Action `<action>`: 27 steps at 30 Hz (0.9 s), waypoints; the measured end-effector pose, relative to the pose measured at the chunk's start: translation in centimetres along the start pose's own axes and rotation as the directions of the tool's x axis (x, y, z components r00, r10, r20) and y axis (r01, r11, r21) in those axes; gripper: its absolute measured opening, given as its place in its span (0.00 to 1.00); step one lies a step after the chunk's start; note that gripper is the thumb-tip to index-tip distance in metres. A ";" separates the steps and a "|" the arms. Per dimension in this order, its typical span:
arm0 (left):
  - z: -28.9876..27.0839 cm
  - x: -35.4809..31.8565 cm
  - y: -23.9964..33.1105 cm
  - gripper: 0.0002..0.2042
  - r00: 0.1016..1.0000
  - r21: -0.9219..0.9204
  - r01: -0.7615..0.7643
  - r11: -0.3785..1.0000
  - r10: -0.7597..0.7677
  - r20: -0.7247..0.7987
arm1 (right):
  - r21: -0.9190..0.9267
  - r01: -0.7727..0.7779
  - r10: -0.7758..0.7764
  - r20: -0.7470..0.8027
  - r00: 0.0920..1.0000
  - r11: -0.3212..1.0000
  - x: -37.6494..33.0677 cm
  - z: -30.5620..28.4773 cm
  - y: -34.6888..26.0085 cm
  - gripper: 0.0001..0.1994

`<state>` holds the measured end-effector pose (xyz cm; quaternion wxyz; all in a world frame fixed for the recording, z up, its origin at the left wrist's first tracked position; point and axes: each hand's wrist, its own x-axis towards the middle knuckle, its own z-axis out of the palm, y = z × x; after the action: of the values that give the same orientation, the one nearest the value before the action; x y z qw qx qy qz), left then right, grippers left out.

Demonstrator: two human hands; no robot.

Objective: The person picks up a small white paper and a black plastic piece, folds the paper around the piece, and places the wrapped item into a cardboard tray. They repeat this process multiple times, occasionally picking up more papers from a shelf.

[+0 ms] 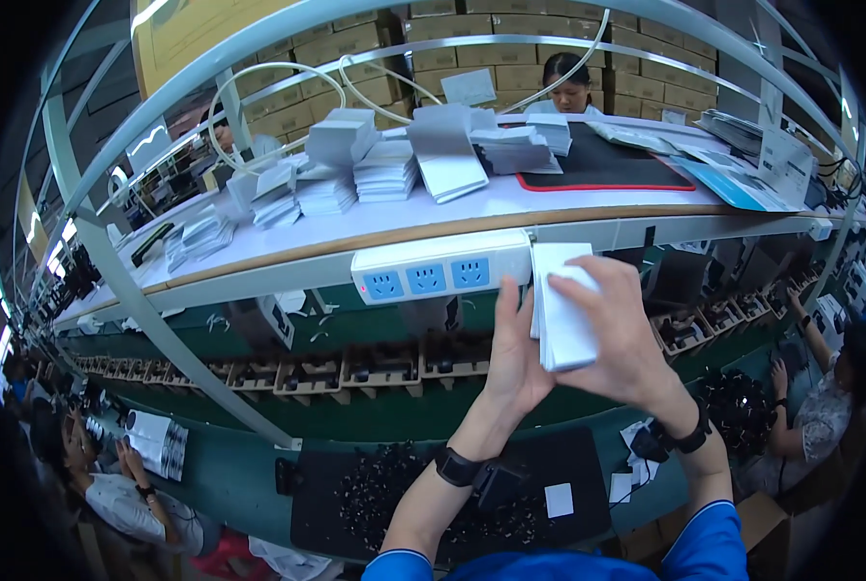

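My left hand (pixel 512 360) and my right hand (pixel 626 334) hold a stack of white folded papers (pixel 562 334) between them, raised in front of the shelf. The left palm and fingers press along the stack's left side. The right hand covers its right side, with fingers bent over the top face, slightly blurred. Behind the stack is a white power strip (pixel 491 254) with blue sockets, fixed to the shelf's front edge. On the shelf, several more stacks of white folded papers (pixel 384 174) stand in a row.
A red-edged black mat (pixel 626 172) lies on the shelf. Cardboard trays (pixel 307 378) with black parts line up beneath. On the workbench, a dark mat (pixel 588 499) bears small black parts (pixel 384 489) and a white square paper (pixel 559 500). A metal frame post (pixel 176 334) rises left; co-workers sit both sides.
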<state>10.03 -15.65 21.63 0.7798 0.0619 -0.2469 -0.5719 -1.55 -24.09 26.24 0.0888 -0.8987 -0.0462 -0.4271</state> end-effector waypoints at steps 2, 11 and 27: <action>0.3 -0.8 -0.6 0.36 0.999 0.175 -0.008 0.984 0.015 -0.042 | -0.068 0.031 -0.031 0.003 1.000 0.997 -1.5 0.4 -0.7 0.40; -4.2 -10.1 -2.4 0.36 0.927 0.395 0.112 0.912 0.047 -0.372 | 0.239 -0.119 0.054 0.261 0.964 0.964 -5.6 3.9 -3.6 0.35; -9.5 -30.1 -2.4 0.20 0.314 0.706 0.172 0.687 0.641 -0.700 | 0.661 -0.047 -0.451 0.561 0.695 0.749 -8.8 19.7 -14.7 0.08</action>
<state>5.57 9.51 3.01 0.7750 0.6086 0.0432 -0.1648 5.52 -5.83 8.98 0.3087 -0.8949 -0.3211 -0.0266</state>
